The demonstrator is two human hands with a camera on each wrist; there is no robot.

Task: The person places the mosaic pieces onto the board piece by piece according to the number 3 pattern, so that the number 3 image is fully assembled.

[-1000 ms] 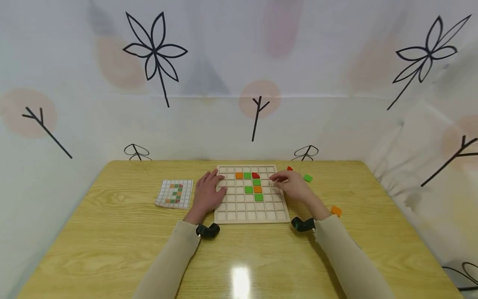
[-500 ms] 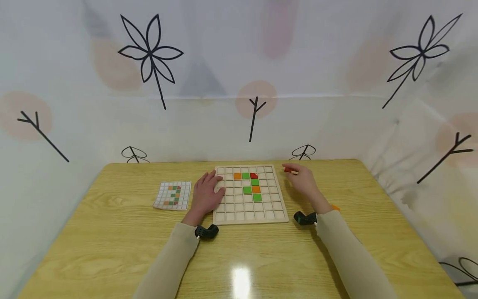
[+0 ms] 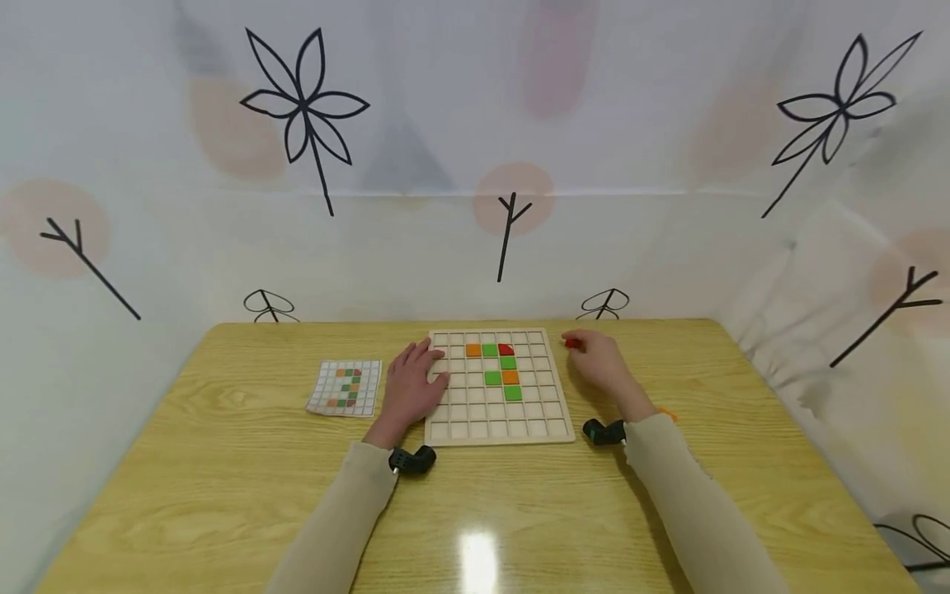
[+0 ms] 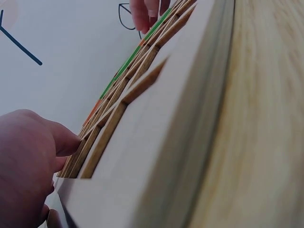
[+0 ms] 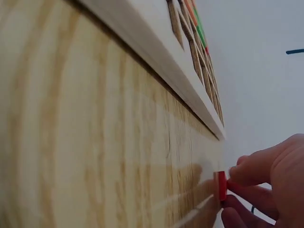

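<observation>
My left hand (image 3: 411, 384) rests flat with straight fingers over the left edge of a wooden grid board (image 3: 493, 438). In the left wrist view its thumb (image 4: 66, 140) lies at the board's corner. Beyond the board's far right corner, my right hand (image 3: 603, 363) pinches a small red tile (image 3: 571, 342). Seen from the right wrist, the red tile (image 5: 222, 186) stands on edge close over the table between thumb and fingers. Set in the board are an orange tile (image 3: 473, 351), a green tile (image 3: 489, 351), a red tile with a rounded corner (image 3: 505, 350) and several more below.
A paper card (image 3: 315, 402) printed with a coloured grid pattern lies left of the board. Part of a loose orange tile (image 3: 670, 414) shows behind the right sleeve. The wooden table (image 3: 223, 487) meets a patterned cloth backdrop (image 3: 416, 272) at its far edge.
My right hand has moved from the board's right edge out to the red tile and taken hold of it, covering the loose green tile. My left hand has stayed put.
</observation>
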